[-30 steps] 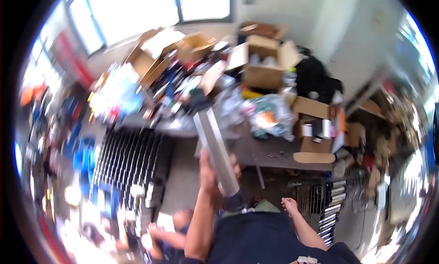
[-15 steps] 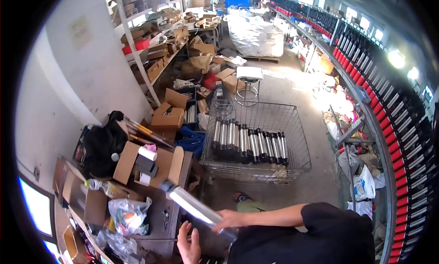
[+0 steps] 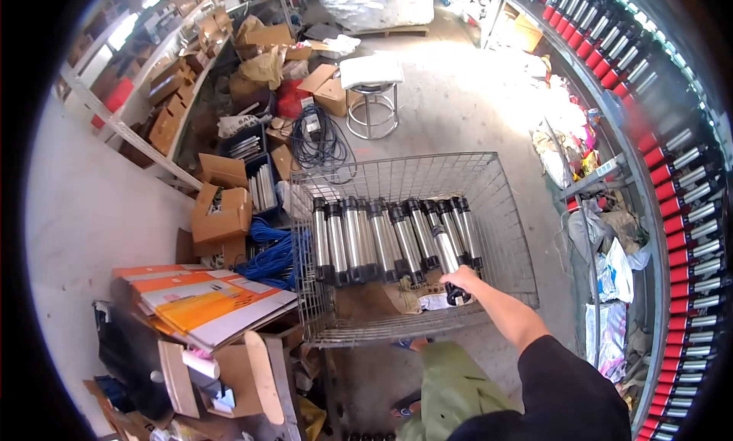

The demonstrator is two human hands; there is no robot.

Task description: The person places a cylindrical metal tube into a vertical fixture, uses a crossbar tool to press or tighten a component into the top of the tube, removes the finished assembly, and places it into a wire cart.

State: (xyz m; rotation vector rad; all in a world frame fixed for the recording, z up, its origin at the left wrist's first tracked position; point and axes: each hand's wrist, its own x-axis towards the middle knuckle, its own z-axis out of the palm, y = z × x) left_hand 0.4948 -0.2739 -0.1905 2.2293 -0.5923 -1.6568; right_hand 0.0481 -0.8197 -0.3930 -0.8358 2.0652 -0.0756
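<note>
My right hand (image 3: 461, 277) reaches over the near side of the wire basket (image 3: 427, 334) with its fingers closed round the lower end of a silver tube (image 3: 445, 248) with black ends. That tube tilts toward the right end of a row of similar tubes (image 3: 353, 239) lying side by side in the basket. The black end nearest me shows below my fingers. Whether the tube rests on the others or is still clear of them, I cannot tell. My left hand is out of view.
A workbench with an open carton (image 3: 259, 380) and flat orange-and-white cardboard (image 3: 206, 300) stands at the left. Behind the basket is a round stool (image 3: 370, 73) near coiled black cable (image 3: 317, 139). A long rack of red-and-silver tubes (image 3: 679, 288) runs along the right.
The view has swung down toward the basket. My right hand has moved from beside the bench into the basket with the silver tube. My left hand, open beside the tube before, has left the view.
</note>
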